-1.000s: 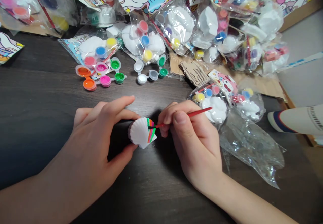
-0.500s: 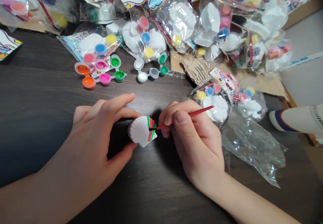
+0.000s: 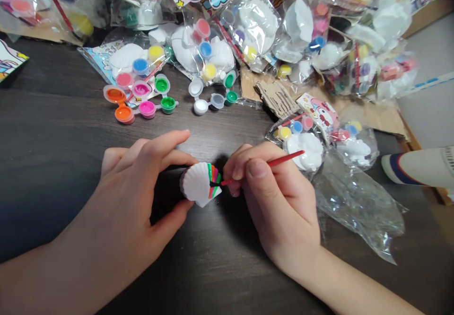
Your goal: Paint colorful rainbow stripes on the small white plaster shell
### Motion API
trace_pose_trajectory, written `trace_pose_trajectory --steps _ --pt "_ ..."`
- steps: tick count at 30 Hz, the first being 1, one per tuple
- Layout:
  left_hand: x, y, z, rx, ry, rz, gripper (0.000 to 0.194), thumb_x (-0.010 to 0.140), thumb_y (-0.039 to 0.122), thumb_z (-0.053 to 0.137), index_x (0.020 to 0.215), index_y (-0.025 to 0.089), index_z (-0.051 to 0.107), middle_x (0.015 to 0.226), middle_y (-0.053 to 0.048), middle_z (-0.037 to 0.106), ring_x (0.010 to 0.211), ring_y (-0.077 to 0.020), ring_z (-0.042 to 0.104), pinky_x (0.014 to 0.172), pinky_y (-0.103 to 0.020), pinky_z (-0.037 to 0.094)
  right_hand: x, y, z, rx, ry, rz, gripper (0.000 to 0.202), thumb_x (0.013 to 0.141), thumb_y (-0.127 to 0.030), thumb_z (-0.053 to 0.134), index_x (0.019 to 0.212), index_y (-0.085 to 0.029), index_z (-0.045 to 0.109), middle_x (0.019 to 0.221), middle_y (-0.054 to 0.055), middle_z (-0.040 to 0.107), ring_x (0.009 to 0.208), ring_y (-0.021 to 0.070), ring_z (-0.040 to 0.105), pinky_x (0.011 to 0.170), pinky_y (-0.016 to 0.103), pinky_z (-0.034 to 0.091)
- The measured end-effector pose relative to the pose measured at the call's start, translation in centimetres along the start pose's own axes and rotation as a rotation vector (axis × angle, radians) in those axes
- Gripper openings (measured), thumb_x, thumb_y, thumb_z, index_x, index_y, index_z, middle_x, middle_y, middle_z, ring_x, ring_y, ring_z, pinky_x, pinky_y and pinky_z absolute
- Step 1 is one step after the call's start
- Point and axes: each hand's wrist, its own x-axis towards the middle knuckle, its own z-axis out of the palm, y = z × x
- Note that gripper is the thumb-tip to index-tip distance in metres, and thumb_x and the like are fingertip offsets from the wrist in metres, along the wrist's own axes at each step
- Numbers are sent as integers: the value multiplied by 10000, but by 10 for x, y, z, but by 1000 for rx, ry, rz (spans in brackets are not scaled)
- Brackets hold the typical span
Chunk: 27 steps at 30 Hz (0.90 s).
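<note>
A white scallop-shaped plaster shell (image 3: 196,183) stands on the dark table, its right part striped in green, orange and pink. My left hand (image 3: 142,196) grips the shell's left edge between thumb and fingers, with the index finger lifted. Pinched in my right hand (image 3: 273,192) is a red paintbrush (image 3: 289,157), its dark bristles touching the painted stripes. Beyond my hands lie open paint pots of orange, pink and green (image 3: 147,109), and beside them another strip of pots with white, grey and green paint (image 3: 217,100).
Clear bags with white plaster figures and paint pots (image 3: 255,26) crowd the back. Torn cardboard (image 3: 275,98) lies before them. To the right are a crumpled clear bag (image 3: 358,206), more packed kits (image 3: 305,149) and a paper cup (image 3: 418,167) lying sideways in view.
The brush and my right hand have shifted slightly right and down, the bristles still on the stripes. My left hand keeps its hold on the shell. The camera view has moved a little.
</note>
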Motion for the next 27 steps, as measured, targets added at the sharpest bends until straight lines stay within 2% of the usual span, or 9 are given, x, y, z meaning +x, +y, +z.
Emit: trace_pose_trajectory --steps 17,27 --pt "0 0 1 7 9 7 446 854 250 509 1271 241 349 993 27 700 929 -209 624 793 -372 417 -3 -1 -1 -6 -20 15 221 962 -273 422 772 -203 510 665 -23 451 611 100 440 584 283 368" --pt "0 2 -2 -21 -7 -32 500 836 250 510 1289 335 315 998 55 697 920 -234 633 798 -394 422 -3 -2 -1 -40 -45 -7 225 963 -277 415 773 -205 511 670 -17 480 602 103 457 582 279 388"
